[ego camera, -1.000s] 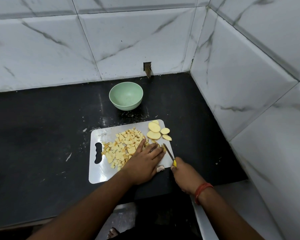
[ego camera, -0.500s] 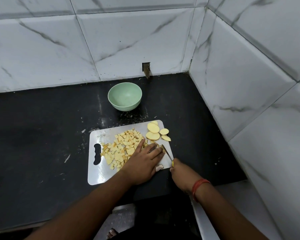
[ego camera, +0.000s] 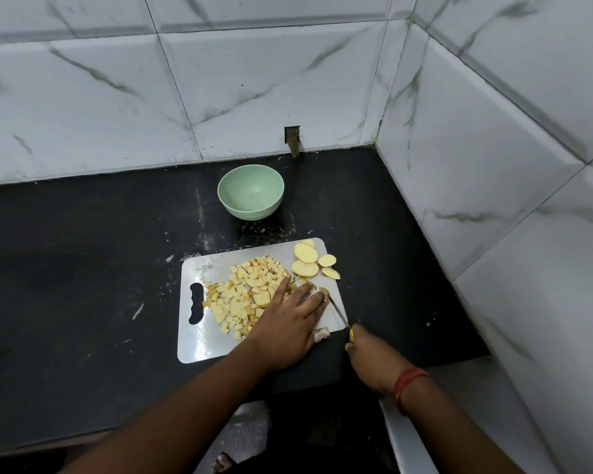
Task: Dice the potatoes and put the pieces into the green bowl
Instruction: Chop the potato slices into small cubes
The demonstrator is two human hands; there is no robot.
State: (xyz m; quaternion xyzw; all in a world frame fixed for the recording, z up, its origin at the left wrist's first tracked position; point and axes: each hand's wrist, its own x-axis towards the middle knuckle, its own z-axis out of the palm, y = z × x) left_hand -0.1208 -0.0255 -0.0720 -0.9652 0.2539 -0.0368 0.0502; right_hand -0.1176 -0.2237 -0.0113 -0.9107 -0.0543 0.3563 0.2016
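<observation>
Head view is showing the left hand (ego camera: 288, 328) lying palm down on the board (ego camera: 199, 350), its fingers (ego camera: 281, 289) stretched nearly straight and spread a little, pressing on a potato piece at the board's right side; most of that piece is hidden under the fingertips, so its shape cannot be told. The index finger is reaching into the edge of the dice (ego camera: 245, 295), a loose yellow heap covering the middle of the board. The right hand (ego camera: 374, 357) is sitting just off the board's near right corner, fingers curled tight round the yellow handle of a knife (ego camera: 339, 314); only a sliver of handle is showing above the fist. The thin blade is running from the fist up and left across the board's right edge, its tip lying just beside the left fingertips. A red thread (ego camera: 406, 388) is circling the right wrist.

Four uncut slices (ego camera: 305, 265) are lying at the board's far right corner, two of them hanging over its edge. A pale scrap (ego camera: 321, 334) is lying at the board's near edge, touching the left hand. The bowl (ego camera: 250, 192) is standing beyond the board on the black counter (ego camera: 83, 268), well apart from both hands, holding no pieces. White tiles (ego camera: 254, 90) are rising behind the counter and to its right.
</observation>
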